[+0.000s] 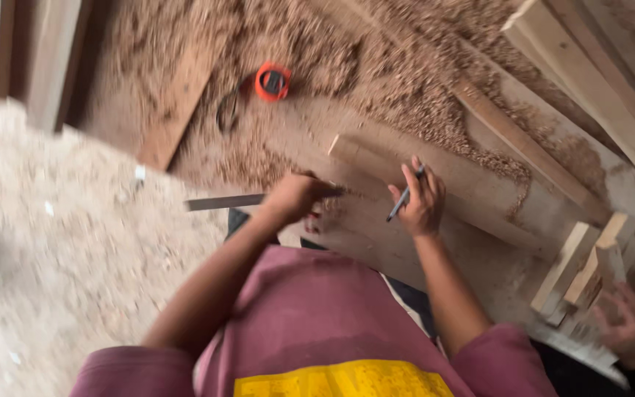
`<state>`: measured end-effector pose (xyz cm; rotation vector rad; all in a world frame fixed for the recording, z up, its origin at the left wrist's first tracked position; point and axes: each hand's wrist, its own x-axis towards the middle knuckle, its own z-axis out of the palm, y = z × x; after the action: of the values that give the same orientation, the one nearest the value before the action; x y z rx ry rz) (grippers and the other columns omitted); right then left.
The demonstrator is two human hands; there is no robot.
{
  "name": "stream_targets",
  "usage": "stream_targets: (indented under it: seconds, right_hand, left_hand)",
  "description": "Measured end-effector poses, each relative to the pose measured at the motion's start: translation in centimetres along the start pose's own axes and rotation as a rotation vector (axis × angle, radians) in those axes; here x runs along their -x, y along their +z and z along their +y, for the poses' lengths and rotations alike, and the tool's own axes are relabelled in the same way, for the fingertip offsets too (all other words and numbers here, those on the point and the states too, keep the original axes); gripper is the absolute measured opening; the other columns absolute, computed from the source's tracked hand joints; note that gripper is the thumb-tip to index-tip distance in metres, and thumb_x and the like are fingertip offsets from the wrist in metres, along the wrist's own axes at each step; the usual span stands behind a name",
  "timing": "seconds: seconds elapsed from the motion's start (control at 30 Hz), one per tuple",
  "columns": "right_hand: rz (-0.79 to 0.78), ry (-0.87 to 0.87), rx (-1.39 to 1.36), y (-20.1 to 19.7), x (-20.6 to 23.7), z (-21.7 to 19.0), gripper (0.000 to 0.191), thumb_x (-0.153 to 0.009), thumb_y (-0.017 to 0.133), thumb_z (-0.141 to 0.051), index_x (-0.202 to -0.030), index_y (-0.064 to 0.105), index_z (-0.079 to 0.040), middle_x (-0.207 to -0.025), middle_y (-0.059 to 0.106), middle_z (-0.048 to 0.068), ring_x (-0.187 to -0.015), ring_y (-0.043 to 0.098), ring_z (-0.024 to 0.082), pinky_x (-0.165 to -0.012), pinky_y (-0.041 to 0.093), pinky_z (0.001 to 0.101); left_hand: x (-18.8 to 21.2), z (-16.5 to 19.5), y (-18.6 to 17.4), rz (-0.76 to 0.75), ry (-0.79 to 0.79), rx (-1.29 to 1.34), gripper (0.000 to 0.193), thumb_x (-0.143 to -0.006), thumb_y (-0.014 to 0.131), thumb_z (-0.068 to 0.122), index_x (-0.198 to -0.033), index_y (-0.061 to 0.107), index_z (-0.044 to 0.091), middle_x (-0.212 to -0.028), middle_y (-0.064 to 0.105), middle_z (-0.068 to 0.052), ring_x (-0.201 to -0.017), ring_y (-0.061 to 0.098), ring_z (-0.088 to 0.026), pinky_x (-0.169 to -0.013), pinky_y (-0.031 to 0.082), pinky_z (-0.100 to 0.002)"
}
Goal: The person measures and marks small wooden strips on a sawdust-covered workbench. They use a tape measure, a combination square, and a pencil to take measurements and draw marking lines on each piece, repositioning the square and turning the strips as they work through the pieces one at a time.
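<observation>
- Plank [479, 192] of pale wood lying slantwise across a workbench [317, 125], directly in front of the person and under both hands; blur hides any fine detail on its face.
- Marking-out seems to be in hand and not finished. The rule and the pen are both on the wood, but no drawn line can be made out, so how much is already marked cannot be told. No cut shows in this plank.
- Left hand [295, 195] closed on one end of a flat metal ruler [222, 202], pressing it against the plank's near edge; the rest of the ruler sticks out to the left, past the wood.
- Right hand [422, 202] resting on the plank just beside the left, fingers curled round a dark pen [403, 198] whose tip points down towards the wood.
- Thick wood shavings [376, 66] spread over the bench beyond the plank, with an orange tape measure [273, 81] lying among them.
- More boards [589, 81] stacked at the upper right.
- Another person's hand [626, 327] at the lower right edge, beside a few small wood offcuts [578, 268].
</observation>
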<state>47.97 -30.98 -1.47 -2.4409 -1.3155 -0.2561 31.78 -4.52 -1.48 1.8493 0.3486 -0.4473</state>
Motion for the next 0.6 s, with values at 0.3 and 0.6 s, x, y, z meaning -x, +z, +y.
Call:
stream_targets:
  seconds: [0.3,0.6]
  right_hand:
    - [0.091,0.375,-0.015,3.9,0.5,-15.0,0.051,-0.093,0.076,-0.033,-0.133,0.064,-0.004,-0.143,0.063,0.019,-0.107,0.065,0.037,-0.093,0.049,0.0499]
    - [0.197,0.678,-0.151,10.2,-4.6,-24.1,0.046,-0.069,0.092,-0.016,-0.102,0.062,-0.007,-0.138,0.066,0.019,-0.112,0.064,0.039,-0.097,0.049,0.0493]
  left_hand:
    - [-4.2,-1.3,-4.1,0.174,0.728,-0.613,0.031,-0.083,0.066,0.021,-0.112,0.074,0.016,-0.109,0.072,-0.004,-0.104,0.069,-0.029,-0.089,0.055,-0.046]
    - [5.7,-7.6,-34.4,1.047,0.021,-0.815,0.045,-0.092,0.080,0.036,-0.125,0.062,0.012,-0.116,0.067,-0.018,-0.108,0.060,-0.041,-0.095,0.047,-0.053]
